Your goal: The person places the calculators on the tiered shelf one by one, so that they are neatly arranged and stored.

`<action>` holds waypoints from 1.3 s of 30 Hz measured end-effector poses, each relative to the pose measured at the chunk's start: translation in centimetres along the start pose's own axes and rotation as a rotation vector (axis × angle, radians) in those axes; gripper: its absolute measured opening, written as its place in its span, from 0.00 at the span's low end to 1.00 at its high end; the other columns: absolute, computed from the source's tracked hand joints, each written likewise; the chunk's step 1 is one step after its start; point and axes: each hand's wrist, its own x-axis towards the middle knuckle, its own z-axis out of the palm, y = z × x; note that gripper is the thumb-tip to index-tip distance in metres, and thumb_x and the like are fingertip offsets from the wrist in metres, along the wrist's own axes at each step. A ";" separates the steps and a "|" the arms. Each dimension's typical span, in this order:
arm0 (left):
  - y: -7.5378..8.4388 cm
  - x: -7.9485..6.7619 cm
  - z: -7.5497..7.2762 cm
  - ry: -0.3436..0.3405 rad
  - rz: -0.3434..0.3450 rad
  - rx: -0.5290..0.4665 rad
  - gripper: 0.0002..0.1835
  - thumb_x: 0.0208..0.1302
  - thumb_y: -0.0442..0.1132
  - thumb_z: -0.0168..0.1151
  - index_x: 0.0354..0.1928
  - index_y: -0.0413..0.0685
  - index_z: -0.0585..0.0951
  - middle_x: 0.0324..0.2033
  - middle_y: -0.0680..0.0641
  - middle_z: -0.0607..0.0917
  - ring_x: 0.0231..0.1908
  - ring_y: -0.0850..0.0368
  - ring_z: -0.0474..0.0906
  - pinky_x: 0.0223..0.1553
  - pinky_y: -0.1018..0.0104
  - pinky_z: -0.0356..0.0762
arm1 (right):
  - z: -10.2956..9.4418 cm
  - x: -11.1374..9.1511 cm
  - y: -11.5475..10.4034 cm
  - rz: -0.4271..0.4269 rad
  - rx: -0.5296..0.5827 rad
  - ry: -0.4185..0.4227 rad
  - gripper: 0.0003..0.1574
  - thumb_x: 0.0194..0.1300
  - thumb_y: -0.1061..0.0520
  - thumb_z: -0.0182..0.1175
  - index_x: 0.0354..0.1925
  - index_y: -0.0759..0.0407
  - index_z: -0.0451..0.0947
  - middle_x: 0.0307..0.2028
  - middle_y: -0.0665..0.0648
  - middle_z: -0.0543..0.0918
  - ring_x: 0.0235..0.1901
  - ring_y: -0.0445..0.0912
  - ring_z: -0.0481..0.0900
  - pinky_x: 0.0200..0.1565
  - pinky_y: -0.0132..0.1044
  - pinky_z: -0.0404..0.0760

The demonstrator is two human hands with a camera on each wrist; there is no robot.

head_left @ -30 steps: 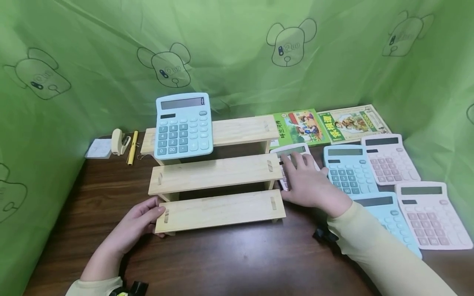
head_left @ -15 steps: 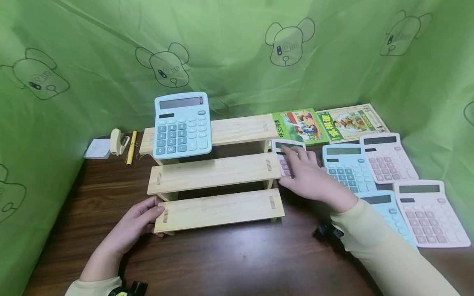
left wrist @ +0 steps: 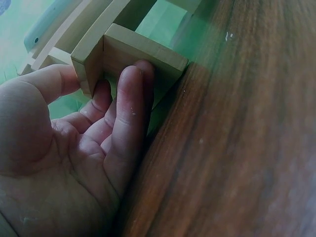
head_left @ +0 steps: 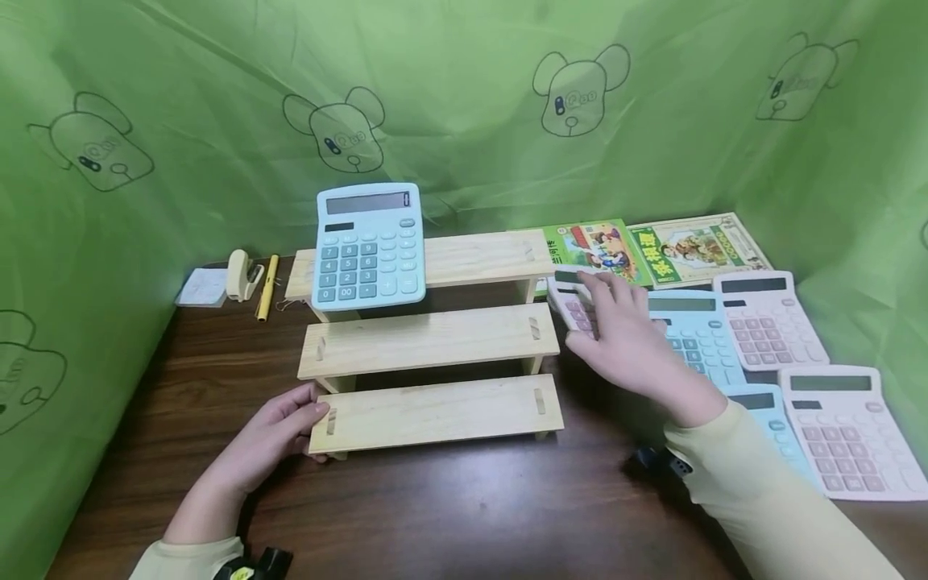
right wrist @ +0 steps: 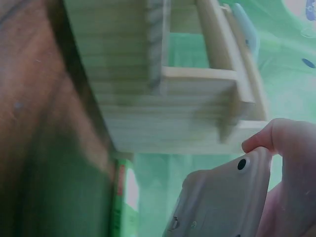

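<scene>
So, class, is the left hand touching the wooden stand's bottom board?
Touching. The head view shows the left hand gripping the bottom board at its left end, thumb on top.

Left grip pinches the left end of the bottom step on the rack! Over right, the right grip holds a pink calculator beside the rack. Up top, a blue calculator shows 0; four more calculators lie right on the desk, books behind them, stapler and pen far left.
</scene>
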 end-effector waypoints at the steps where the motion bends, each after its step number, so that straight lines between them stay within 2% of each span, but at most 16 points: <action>1: 0.0 0.0 0.0 0.001 0.000 -0.001 0.18 0.76 0.45 0.48 0.50 0.34 0.69 0.42 0.31 0.79 0.37 0.38 0.82 0.32 0.43 0.82 | -0.5 -0.1 0.0 -0.005 0.009 0.017 0.52 0.56 0.47 0.58 0.75 0.48 0.49 0.70 0.61 0.52 0.63 0.61 0.50 0.40 0.66 0.62; 5: -0.1 -0.1 0.0 -0.001 0.003 -0.004 0.17 0.76 0.44 0.48 0.47 0.33 0.69 0.40 0.31 0.79 0.36 0.37 0.82 0.32 0.43 0.82 | -2.5 -0.5 -0.2 -0.018 0.048 0.086 0.48 0.56 0.48 0.59 0.73 0.50 0.54 0.71 0.61 0.51 0.63 0.61 0.49 0.40 0.61 0.62; 9: -0.1 0.0 -0.1 -0.005 0.006 -0.002 0.17 0.76 0.44 0.48 0.48 0.33 0.69 0.40 0.31 0.79 0.36 0.37 0.82 0.32 0.43 0.82 | -4.3 -0.9 -0.9 -0.044 0.091 0.176 0.46 0.56 0.51 0.59 0.72 0.53 0.57 0.71 0.61 0.52 0.64 0.60 0.48 0.46 0.63 0.60; 13: -0.1 -0.3 -0.3 0.003 0.004 -0.004 0.17 0.76 0.45 0.48 0.49 0.33 0.69 0.41 0.31 0.79 0.37 0.38 0.82 0.32 0.43 0.82 | -4.9 -0.7 -2.8 -0.098 0.125 0.242 0.45 0.54 0.53 0.60 0.70 0.52 0.60 0.71 0.59 0.52 0.67 0.58 0.46 0.52 0.65 0.56; 19: 0.0 0.0 0.0 -0.028 0.025 -0.004 0.18 0.76 0.44 0.47 0.49 0.32 0.68 0.40 0.31 0.79 0.36 0.40 0.82 0.32 0.43 0.82 | -4.5 -0.4 -5.2 -0.155 0.074 0.305 0.45 0.49 0.52 0.63 0.67 0.48 0.65 0.72 0.57 0.50 0.67 0.58 0.45 0.47 0.64 0.57; 25: 0.2 -0.1 0.0 -0.036 0.039 -0.002 0.18 0.76 0.43 0.47 0.49 0.31 0.67 0.40 0.32 0.79 0.35 0.41 0.82 0.31 0.44 0.82 | -3.0 -0.3 -6.2 -0.270 0.001 0.411 0.40 0.43 0.48 0.62 0.58 0.51 0.72 0.59 0.59 0.64 0.56 0.60 0.57 0.44 0.61 0.60; 28: 0.1 -0.1 0.1 -0.031 0.042 0.003 0.18 0.76 0.44 0.47 0.50 0.31 0.68 0.40 0.32 0.79 0.35 0.41 0.82 0.31 0.44 0.82 | -2.5 -0.2 -6.2 -0.315 -0.032 0.460 0.38 0.42 0.46 0.61 0.56 0.54 0.73 0.55 0.60 0.67 0.53 0.60 0.59 0.44 0.60 0.60; 33: 0.1 -0.1 0.1 -0.032 0.044 0.001 0.18 0.76 0.43 0.46 0.49 0.31 0.68 0.40 0.32 0.79 0.35 0.41 0.82 0.31 0.44 0.82 | -1.9 -0.1 -6.3 -0.364 -0.089 0.468 0.39 0.47 0.40 0.62 0.57 0.53 0.72 0.57 0.60 0.67 0.56 0.62 0.59 0.51 0.64 0.59; 39: 0.0 -0.1 0.1 -0.007 0.019 0.007 0.17 0.76 0.45 0.48 0.46 0.32 0.68 0.39 0.32 0.79 0.35 0.40 0.82 0.31 0.43 0.82 | -1.4 0.1 -6.1 -0.430 -0.116 0.478 0.41 0.50 0.33 0.63 0.58 0.51 0.72 0.59 0.63 0.66 0.59 0.64 0.57 0.54 0.63 0.57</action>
